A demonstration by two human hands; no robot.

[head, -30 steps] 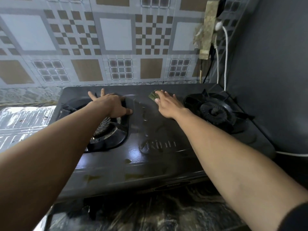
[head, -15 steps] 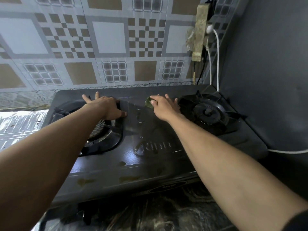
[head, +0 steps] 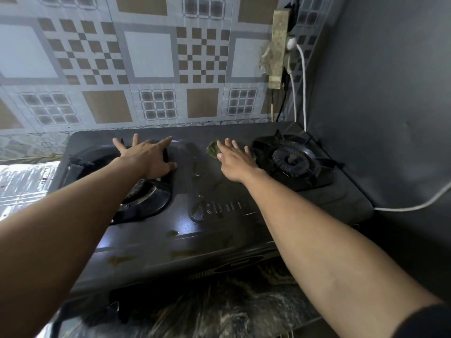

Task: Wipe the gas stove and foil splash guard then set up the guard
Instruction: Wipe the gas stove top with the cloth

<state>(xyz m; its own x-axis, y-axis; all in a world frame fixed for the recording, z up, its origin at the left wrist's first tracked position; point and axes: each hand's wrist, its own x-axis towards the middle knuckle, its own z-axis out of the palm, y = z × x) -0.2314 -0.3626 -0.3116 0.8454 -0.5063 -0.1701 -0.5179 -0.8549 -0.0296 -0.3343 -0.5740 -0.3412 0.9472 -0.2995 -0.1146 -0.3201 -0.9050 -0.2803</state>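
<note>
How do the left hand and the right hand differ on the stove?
The left hand rests on the rim of the left burner; the right hand presses a green pad on the stove between the burners. The left hand's fingers spread wide; the right hand's lie closer together. Both are flat, fingers straight.

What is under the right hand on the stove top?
A green pad lies under the right hand, flat against the gas stove. Only its left edge shows; the rest is covered by the hand, so its full shape cannot be seen.
</note>
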